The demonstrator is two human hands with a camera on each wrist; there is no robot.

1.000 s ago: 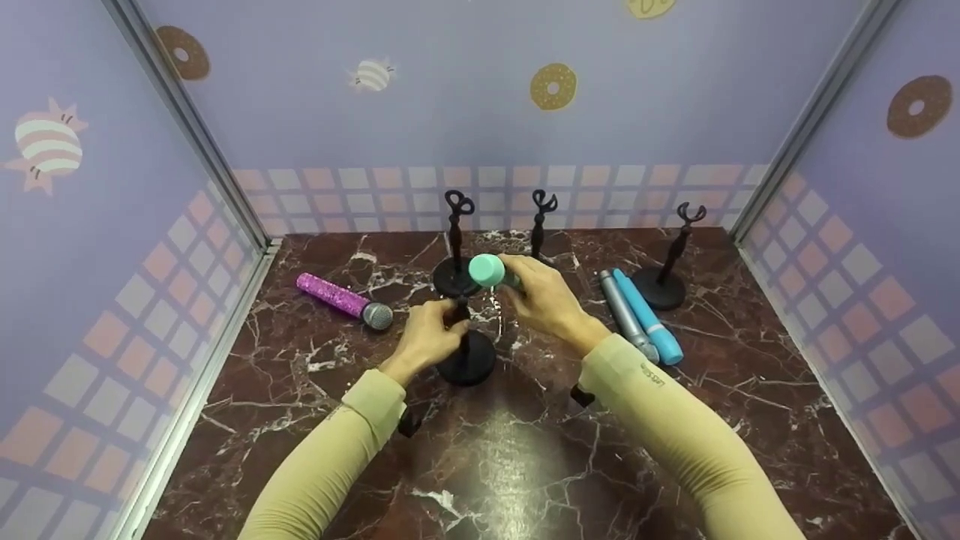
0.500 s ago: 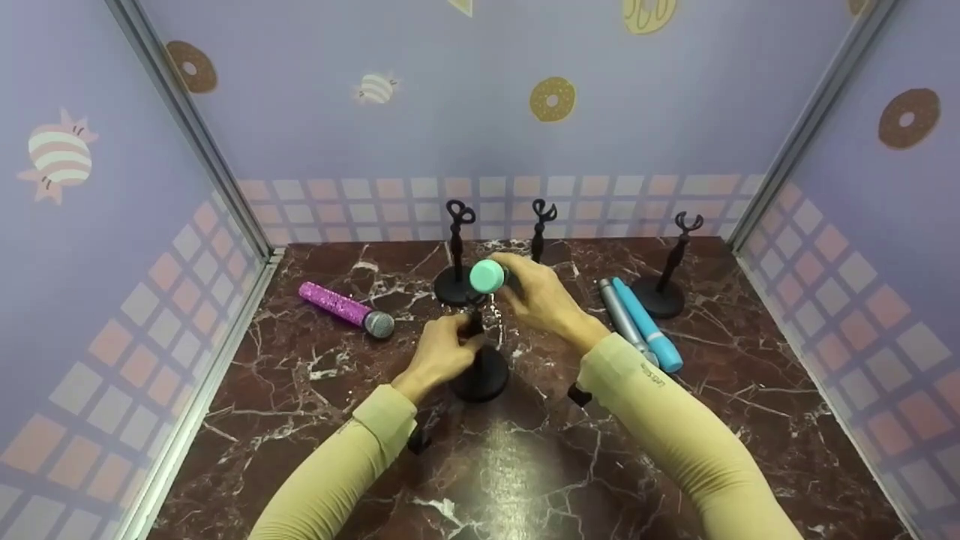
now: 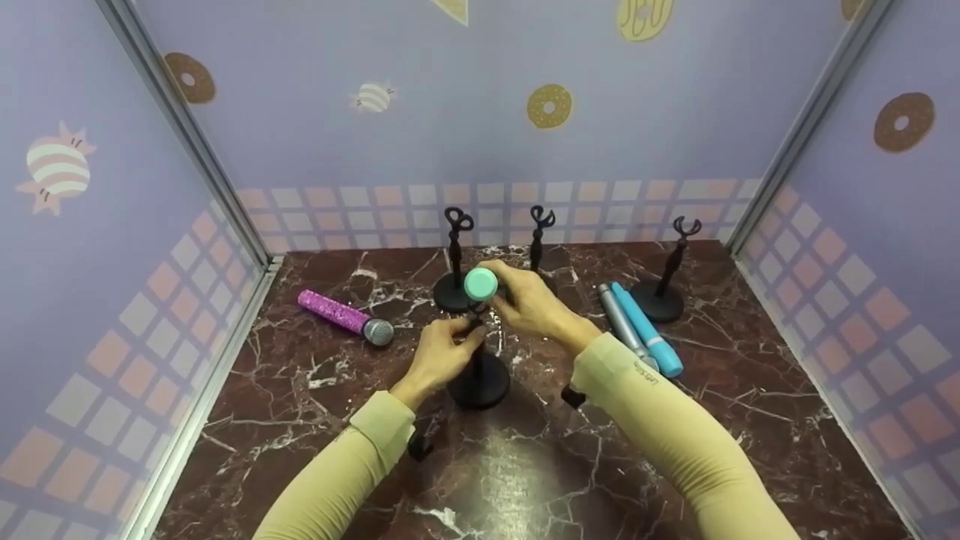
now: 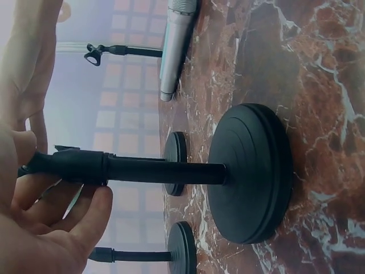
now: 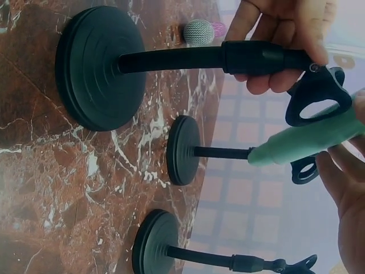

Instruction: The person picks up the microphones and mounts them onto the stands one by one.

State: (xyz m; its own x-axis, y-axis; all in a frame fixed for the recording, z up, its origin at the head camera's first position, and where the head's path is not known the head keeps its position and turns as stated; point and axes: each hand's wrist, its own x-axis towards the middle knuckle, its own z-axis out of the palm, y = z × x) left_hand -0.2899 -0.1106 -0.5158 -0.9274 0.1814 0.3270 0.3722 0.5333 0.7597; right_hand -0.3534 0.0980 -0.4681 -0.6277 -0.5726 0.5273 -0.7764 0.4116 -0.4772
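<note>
My left hand grips the upper stem of the nearest black microphone stand, which stands upright with its round base on the tabletop. A mint-green microphone is held in the fingers of my right hand, its round end facing the head camera. In the right wrist view the microphone lies right along the stand's clip, overlapping it. My left thumb sits just below that clip. The head view hides most of the microphone's length behind its round end.
Behind stand two black stands with bare clips, and another stand at the right. A silver microphone and a blue one lie side by side near it. A glittery purple microphone lies left. Patterned walls surround the marble-look tabletop.
My left hand has shifted the stand a little to the right, under the mint-green microphone. My right hand has brought the microphone slightly left and closer to the clip. The head view has tilted slightly.
</note>
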